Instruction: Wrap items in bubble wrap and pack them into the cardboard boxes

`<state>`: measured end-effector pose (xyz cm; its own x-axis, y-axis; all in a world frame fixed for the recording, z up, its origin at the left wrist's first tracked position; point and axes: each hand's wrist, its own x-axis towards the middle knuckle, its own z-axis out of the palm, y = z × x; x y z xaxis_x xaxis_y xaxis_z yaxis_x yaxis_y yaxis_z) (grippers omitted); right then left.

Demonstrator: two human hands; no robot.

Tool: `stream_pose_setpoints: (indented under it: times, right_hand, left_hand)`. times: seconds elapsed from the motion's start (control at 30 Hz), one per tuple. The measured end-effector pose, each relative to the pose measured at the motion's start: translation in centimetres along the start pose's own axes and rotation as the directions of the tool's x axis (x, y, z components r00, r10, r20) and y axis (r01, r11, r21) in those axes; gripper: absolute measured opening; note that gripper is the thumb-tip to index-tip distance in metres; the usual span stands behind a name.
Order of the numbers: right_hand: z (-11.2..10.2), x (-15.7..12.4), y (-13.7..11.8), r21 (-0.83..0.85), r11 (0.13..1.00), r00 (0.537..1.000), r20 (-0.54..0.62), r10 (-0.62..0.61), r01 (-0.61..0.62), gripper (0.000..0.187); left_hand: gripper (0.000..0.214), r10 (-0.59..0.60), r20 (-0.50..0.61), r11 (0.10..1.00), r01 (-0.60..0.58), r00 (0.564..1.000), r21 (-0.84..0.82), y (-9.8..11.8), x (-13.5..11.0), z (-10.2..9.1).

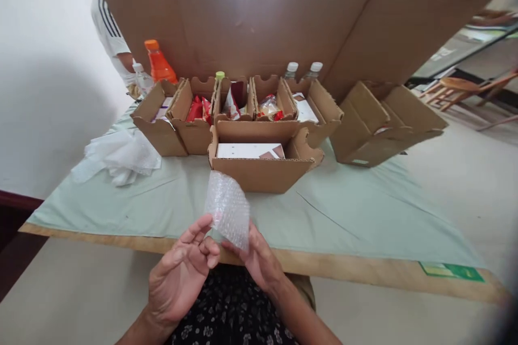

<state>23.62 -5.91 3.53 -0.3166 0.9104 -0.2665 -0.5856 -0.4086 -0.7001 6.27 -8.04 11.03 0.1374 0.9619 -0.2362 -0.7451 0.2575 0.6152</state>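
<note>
A small sheet of clear bubble wrap stands upright between both my hands, just above the table's near edge. My right hand pinches its lower edge from behind. My left hand has its fingers curled, with the fingertips touching the sheet's lower left corner. Straight ahead sits an open cardboard box with a white flat carton inside.
A row of open cardboard boxes with red packets and snacks stands behind it, bottles at the back. Another cardboard box lies at the right. Crumpled white plastic lies at the left. A tall cardboard wall backs the green-covered table; a person's sleeve shows beside it.
</note>
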Motion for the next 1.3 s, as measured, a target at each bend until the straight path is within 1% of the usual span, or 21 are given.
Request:
stream_pose_setpoints:
  times: [0.07, 0.1, 0.2, 0.3, 0.43, 0.5, 0.57, 0.6, 0.63, 0.7, 0.77, 0.83, 0.9, 0.97, 1.0, 1.03, 1.1, 1.17, 1.2, 1.27, 1.3]
  right_hand:
    - [0.4, 0.8, -0.2, 0.143, 0.988, 0.998, -0.028, 0.065, -0.06, 0.071]
    - [0.5, 1.0, -0.4, 0.184, 0.982, 0.995, -0.077, 0.069, -0.053, 0.07]
    - [0.4, 1.1, -1.4, 0.158, 0.986, 0.957, -0.29, -0.008, 0.056, 0.061]
    - [-0.6, 0.2, -3.0, 0.002, 0.997, 0.904, -0.421, -0.071, 0.079, 0.055]
    - [-3.1, -2.4, -5.0, -0.24, 0.971, 0.892, -0.436, -0.12, 0.013, 0.05]
    - [-4.6, -3.7, -5.8, -0.376, 0.926, 0.874, -0.442, -0.203, 0.025, 0.048]
    - [-5.8, -4.6, -6.7, -0.535, 0.844, 0.839, -0.439, -0.323, 0.045, 0.045]
    - [-6.4, -4.7, -7.1, -0.619, 0.784, 0.822, -0.421, -0.383, 0.048, 0.042]
    - [-6.9, -4.7, -7.6, -0.699, 0.714, 0.811, -0.391, -0.435, 0.046, 0.04]
    - [-7.8, -4.1, -8.4, -0.837, 0.547, 0.795, -0.321, -0.515, 0.017, 0.039]
    - [-8.9, -3.4, -9.0, -0.932, 0.357, 0.758, -0.28, -0.589, -0.067, 0.045]
    - [-10.2, -3.0, -9.3, -0.972, 0.16, 0.692, -0.233, -0.683, -0.17, 0.056]
    - [-11.2, -3.3, -9.3, -0.973, -0.003, 0.615, -0.143, -0.775, -0.23, 0.06]
    - [-11.2, -3.8, -8.8, -0.971, -0.131, 0.577, -0.009, -0.817, -0.2, 0.052]
    - [-10.6, -3.8, -8.3, -0.97, -0.184, 0.58, 0.061, -0.812, -0.156, 0.046]
    - [-9.7, -3.6, -7.7, -0.969, -0.229, 0.601, 0.129, -0.789, -0.093, 0.041]
    - [-7.1, -2.6, -6.1, -0.956, -0.283, 0.693, 0.254, -0.674, 0.075, 0.033]
    - [-4.7, -0.9, -4.6, -0.934, -0.273, 0.802, 0.343, -0.49, 0.232, 0.035]
    - [-4.0, -0.2, -4.0, -0.924, -0.254, 0.841, 0.37, -0.394, 0.287, 0.037]
    - [-4.3, 0.5, -3.6, -0.917, -0.222, 0.882, 0.386, -0.271, 0.333, 0.04]
    - [-5.3, 0.4, -3.8, -0.921, -0.219, 0.89, 0.373, -0.262, 0.322, 0.04]
  left_hand:
    - [0.05, -0.03, -0.009, 0.999, 0.03, 1.0, -0.04, -0.2, -0.2, -0.9]
    - [0.048, -0.047, -0.012, 0.998, 0.047, 0.999, -0.049, -0.5, -0.3, -1.4]
    - [0.043, -0.091, -0.039, 0.994, 0.089, 0.995, -0.058, -1.9, -0.2, -2.9]
    - [0.043, -0.097, -0.109, 0.994, 0.089, 0.989, -0.07, -3.4, 0.8, -3.7]
    - [0.039, -0.093, -0.231, 0.992, 0.07, 0.969, -0.105, -3.8, 3.0, -3.8]
    - [0.033, -0.021, -0.307, 0.999, 0.013, 0.952, -0.029, -3.2, 3.7, -3.8]
    - [0.027, 0.133, -0.344, 0.98, -0.072, 0.93, 0.183, -2.4, 3.8, -3.9]
    - [0.024, 0.225, -0.327, 0.937, -0.112, 0.918, 0.332, -2.1, 3.7, -4.1]
    - [0.021, 0.309, -0.283, 0.861, -0.141, 0.908, 0.489, -1.9, 3.6, -4.2]
    - [0.018, 0.405, -0.145, 0.632, -0.162, 0.903, 0.758, -1.9, 3.6, -4.7]
    - [0.021, 0.404, -0.003, 0.371, -0.161, 0.915, 0.915, -2.1, 3.9, -5.4]
    - [0.025, 0.41, 0.115, 0.124, -0.18, 0.905, 0.976, -2.3, 4.3, -6.0]
    - [0.027, 0.456, 0.217, -0.092, -0.197, 0.863, 0.976, -2.2, 4.4, -6.3]
    - [0.028, 0.497, 0.304, -0.227, -0.217, 0.813, 0.95, -1.9, 4.3, -5.8]
    - [0.027, 0.497, 0.346, -0.257, -0.246, 0.796, 0.935, -1.9, 4.3, -5.3]
    - [0.027, 0.479, 0.387, -0.264, -0.291, 0.788, 0.919, -2.0, 4.3, -4.7]
    - [0.029, 0.404, 0.446, -0.208, -0.395, 0.798, 0.895, -2.7, 4.7, -3.7]
    - [0.032, 0.307, 0.459, -0.115, -0.447, 0.833, 0.887, -3.9, 5.7, -3.2]
    - [0.033, 0.263, 0.45, -0.08, -0.446, 0.853, 0.892, -4.5, 6.3, -3.3]
    - [0.031, 0.211, 0.429, -0.039, -0.431, 0.878, 0.901, -5.5, 7.5, -4.1]
    - [0.031, 0.202, 0.425, -0.029, -0.429, 0.882, 0.903, -5.9, 7.9, -4.7]
